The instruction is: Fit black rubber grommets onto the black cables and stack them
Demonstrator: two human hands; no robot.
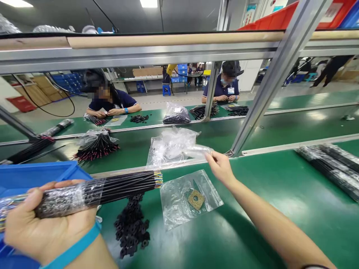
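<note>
My left hand (53, 228) is wrapped round a bundle of black cables (123, 186) with clear plastic film about its middle. Coloured wire ends show at the bundle's right tip. Farther off, my right hand (221, 167) pinches a strip of clear plastic film (198, 151), blurred, beside a heap of crumpled clear plastic (172, 144). Between the hands, a clear zip bag (178, 205) lies flat on the green bench, with a tan square piece with a round hole (196, 200) on or in it. Small black parts (131, 228) are piled below the cable bundle.
A blue bin (42, 172) stands at the left, behind my left hand. Wrapped cable bundles (333, 168) lie at the right. A slanted metal post (266, 82) and a rail cross the view. Two people sit at the far bench beside more cables (97, 145).
</note>
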